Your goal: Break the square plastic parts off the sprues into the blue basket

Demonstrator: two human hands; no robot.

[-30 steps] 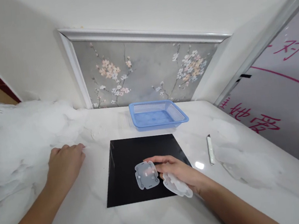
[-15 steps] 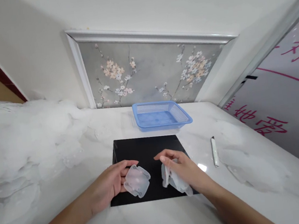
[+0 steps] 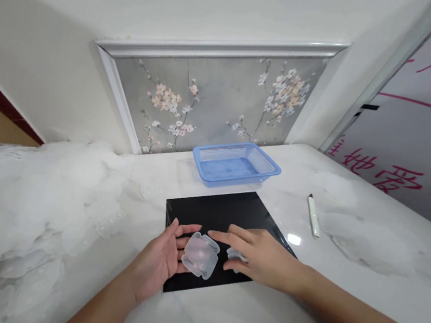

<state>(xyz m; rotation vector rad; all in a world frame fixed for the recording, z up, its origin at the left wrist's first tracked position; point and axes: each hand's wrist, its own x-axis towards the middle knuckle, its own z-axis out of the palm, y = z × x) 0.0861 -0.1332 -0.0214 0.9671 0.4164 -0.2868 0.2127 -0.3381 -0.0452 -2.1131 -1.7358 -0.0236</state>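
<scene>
Light hold, easy slip

Left of the mat (image 3: 213, 208), the heap (image 3: 64, 182) lies near the left arm, so a wide elbow could scatter it; over the mat's left half, the left hand (image 3: 157, 260) is palm up with fingers spread, the piece (image 3: 201, 257) resting against the fingertips, seemingly unpinched; a tilt could slide it off; a right-forefinger nudge at its edge could too; over the mat's right half, the right hand (image 3: 264, 254) curls round the spare (image 3: 235, 257), how tightly I cannot tell; slack fingers could drop it; right of the mat, the stick (image 3: 313, 216) lies clear of both hands.
</scene>
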